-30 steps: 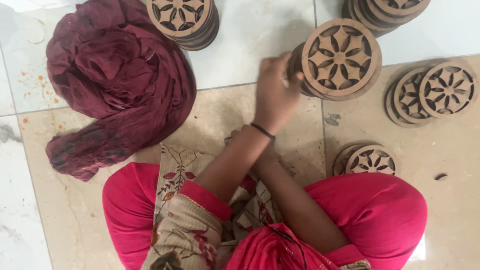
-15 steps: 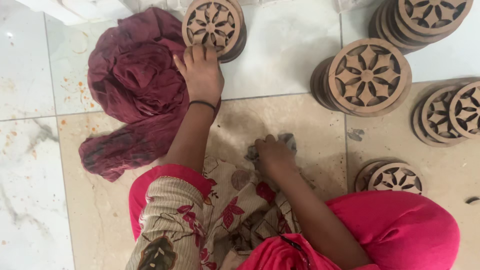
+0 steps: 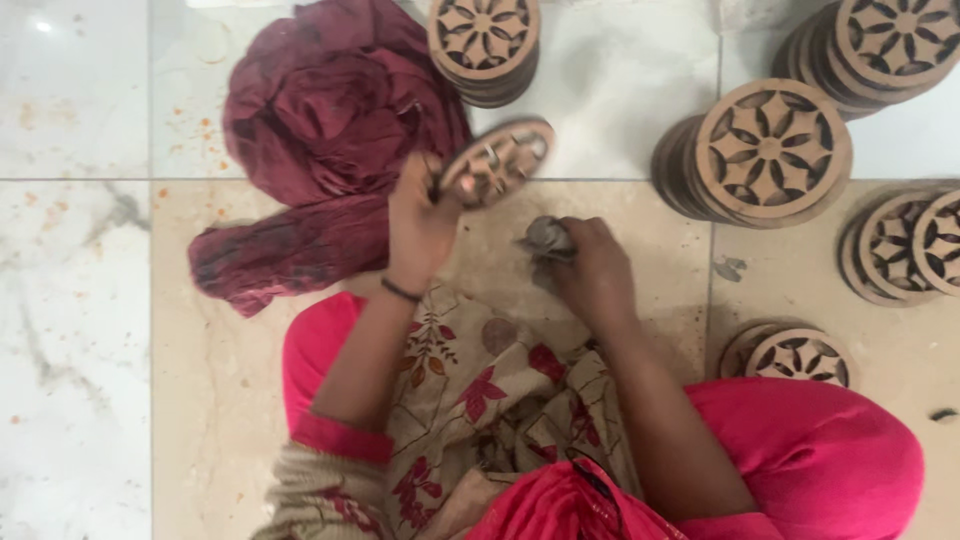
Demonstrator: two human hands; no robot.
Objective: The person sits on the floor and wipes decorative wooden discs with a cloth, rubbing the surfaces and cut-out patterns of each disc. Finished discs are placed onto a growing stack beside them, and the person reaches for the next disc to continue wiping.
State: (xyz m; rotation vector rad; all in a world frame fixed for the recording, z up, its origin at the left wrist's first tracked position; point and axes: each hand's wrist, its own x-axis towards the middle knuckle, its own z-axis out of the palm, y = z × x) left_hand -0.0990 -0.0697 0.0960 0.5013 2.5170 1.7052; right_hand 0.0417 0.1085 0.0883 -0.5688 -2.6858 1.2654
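While stacks of carved wooden discs (image 3: 770, 152) ring the open floor tiles (image 3: 600, 100), your left hand (image 3: 420, 225) grips one carved wooden disc (image 3: 497, 160), and your right hand (image 3: 590, 265) fingers clutch a grey scrap (image 3: 545, 238).

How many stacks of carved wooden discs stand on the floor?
5, perhaps more beyond the frame: top centre, top right corner, right of centre, right edge, lower right. One single disc is in the left hand.

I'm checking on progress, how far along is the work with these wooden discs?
Done: hard to tell; carved discs sit in several stacks. In hand: left hand holds one disc, right hand grips a small grey pad. Left: can't tell which stacks await handling.
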